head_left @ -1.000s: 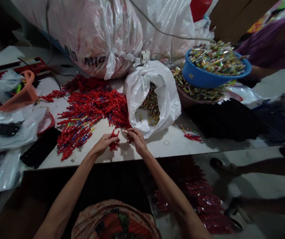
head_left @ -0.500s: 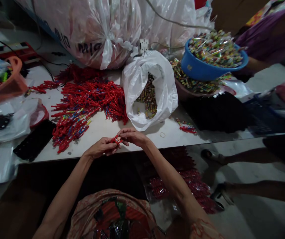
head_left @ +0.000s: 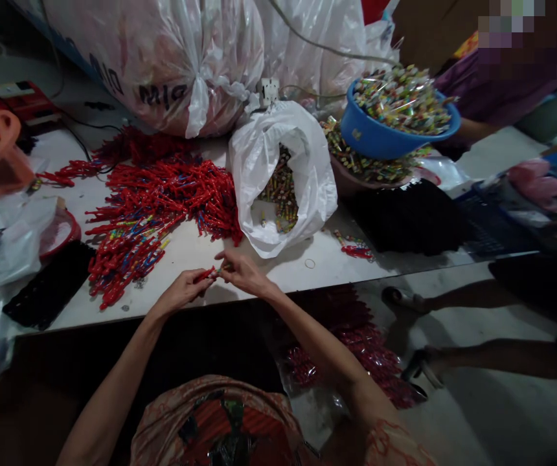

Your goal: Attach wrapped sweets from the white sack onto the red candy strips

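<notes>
My left hand (head_left: pixel 181 292) is closed in a pinch on a small red plastic piece (head_left: pixel 205 274) above the table's front edge. Against the piece's right end, my right hand (head_left: pixel 244 272) has its fingertips closed on something small and pale, too small to name. To the left lies a big heap of thin red plastic sticks (head_left: pixel 162 194), some with blue and yellow parts. Behind my hands stands an open white plastic bag (head_left: pixel 315 168) with many small multicoloured cylindrical pieces (head_left: pixel 285 194) inside.
A blue basin (head_left: pixel 380 139) heaped with wrapped pieces stands at the back right. Black cloth (head_left: pixel 405 217) lies near it; a black strip (head_left: pixel 48 285) lies left. Large filled plastic bags (head_left: pixel 162 58) line the back. Another person's legs (head_left: pixel 502 359) are at right.
My hands have drawn slightly apart, with more of the red piece showing between them. My right index finger has lifted. The whole view has shifted a little.
</notes>
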A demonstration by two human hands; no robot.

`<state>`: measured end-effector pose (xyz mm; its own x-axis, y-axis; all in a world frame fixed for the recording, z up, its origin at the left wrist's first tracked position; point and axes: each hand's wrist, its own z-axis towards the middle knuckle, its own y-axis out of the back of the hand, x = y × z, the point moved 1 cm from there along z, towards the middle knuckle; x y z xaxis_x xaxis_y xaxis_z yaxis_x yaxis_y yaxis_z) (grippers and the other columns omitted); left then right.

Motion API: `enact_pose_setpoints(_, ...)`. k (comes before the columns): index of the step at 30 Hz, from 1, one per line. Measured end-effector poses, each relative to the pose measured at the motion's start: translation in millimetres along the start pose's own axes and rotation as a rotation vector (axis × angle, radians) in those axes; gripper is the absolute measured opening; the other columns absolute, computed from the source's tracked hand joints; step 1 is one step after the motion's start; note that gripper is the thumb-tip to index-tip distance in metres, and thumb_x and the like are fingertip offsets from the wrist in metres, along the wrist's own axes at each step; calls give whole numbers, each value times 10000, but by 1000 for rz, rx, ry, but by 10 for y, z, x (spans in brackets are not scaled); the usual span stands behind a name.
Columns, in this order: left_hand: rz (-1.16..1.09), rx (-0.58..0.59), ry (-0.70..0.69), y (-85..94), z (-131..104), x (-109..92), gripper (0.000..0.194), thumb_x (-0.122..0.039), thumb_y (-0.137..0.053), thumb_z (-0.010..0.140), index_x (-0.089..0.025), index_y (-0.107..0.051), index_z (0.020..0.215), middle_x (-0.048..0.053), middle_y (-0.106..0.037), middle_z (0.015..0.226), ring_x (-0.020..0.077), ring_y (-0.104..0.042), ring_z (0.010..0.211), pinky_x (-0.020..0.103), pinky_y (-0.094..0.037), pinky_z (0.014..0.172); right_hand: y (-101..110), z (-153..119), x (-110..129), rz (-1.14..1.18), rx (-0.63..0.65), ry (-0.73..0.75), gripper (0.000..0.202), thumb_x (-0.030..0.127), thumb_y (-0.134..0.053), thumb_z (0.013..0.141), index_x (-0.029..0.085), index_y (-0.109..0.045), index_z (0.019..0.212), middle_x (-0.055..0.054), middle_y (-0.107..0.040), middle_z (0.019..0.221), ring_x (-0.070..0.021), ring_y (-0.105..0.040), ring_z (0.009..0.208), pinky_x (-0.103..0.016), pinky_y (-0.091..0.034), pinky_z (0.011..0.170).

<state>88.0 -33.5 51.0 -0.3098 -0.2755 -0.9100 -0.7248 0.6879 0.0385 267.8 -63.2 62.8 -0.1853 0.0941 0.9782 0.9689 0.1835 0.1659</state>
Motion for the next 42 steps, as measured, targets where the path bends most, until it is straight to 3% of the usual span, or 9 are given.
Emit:
enact_pose_setpoints(5, 396, -425, -46, 509, -167, 16, 400, -566, -641, 684, -197, -686, 833, -5, -532, 542, 152, -483, 512, 245, -340, 500, 411, 260, 78, -105, -262, 90, 325, 329, -636, 799, 187, -588, 1088, -30, -636, 890, -116, -586, 648, -227, -467, 573)
enact_pose_setpoints(9, 990, -915, -225, 826, -198, -109, 332, -435, -563, 804, -217, -665, 1033, 131, -676, 1019, 349, -568, 1016, 462, -408, 851, 1188, 587, 180, -716, -519, -206, 267, 151, -562, 825, 108, -609, 1085, -161, -648, 1072, -234, -637, 964, -303, -480, 798)
enact_pose_setpoints(13, 1147, -699, -423, 557, 345, -333, 335, -240, -467, 859, -165, -619, 1147, 189, -602, 1239, 346, -515, 1158, 511, -345, 963, 1456, 878, 107, -998, -380, -535, 166, 117, -602, 793, 26, -669, 915, -216, -668, 1031, -306, -629, 1065, -297, -449, 851)
enact_pose_setpoints(18, 1267, -347, -455, -28, 1195, -525, 457, -37, -463, 779, -212, -609, 1174, 138, -539, 1352, 340, -431, 1260, 549, -322, 984, 1234, 930, -75, -1011, -324, -486, 256, 108, -605, 773, 61, -664, 1018, -216, -669, 1082, -297, -632, 1078, -291, -467, 839)
enact_pose_setpoints(23, 1212, -337, -434, -123, 1309, -391, 313, -34, -425, 819, -168, -672, 958, 159, -631, 1127, 298, -519, 1120, 473, -373, 948, 1294, 781, -141, -989, -334, -448, 297, 108, -589, 729, 89, -649, 1020, -186, -682, 1037, -293, -639, 1023, -324, -483, 823)
enact_pose_setpoints(28, 862, -608, -528, 57, 960, -262, 244, -157, -503, 861, -202, -676, 1027, 117, -578, 1265, 261, -481, 1199, 414, -362, 1015, 1279, 519, -65, -286, -642, -213, 272, 221, -576, 732, 139, -608, 989, -27, -648, 714, -161, -616, 619, -253, -474, 564)
enact_pose_setpoints(32, 203, -823, -477, 176, 686, -251, 275, -421, -581, 841, -202, -678, 975, 68, -661, 979, 214, -590, 952, 359, -462, 867, 832, 211, 11, 202, -487, -85, 263, 368, -714, 643, 169, -568, 732, 32, -564, 530, -106, -538, 457, -218, -420, 462)
enact_pose_setpoints(37, -678, -595, -202, 7, 492, -170, 381, -524, -702, 705, -172, -584, 793, -23, -600, 674, 106, -565, 572, 246, -486, 573, 259, 72, -18, 543, -446, -119, 385, 374, -819, 521, 178, -549, 712, 24, -625, 574, -117, -607, 519, -219, -462, 500)
enact_pose_setpoints(42, -902, -527, -99, -186, 384, -119, 280, -192, -809, 610, -167, -575, 761, -28, -661, 708, 102, -642, 672, 229, -535, 668, 105, 123, -81, 701, -342, -160, 355, 273, -837, 490, 164, -611, 742, 11, -666, 656, -110, -630, 586, -221, -485, 559)
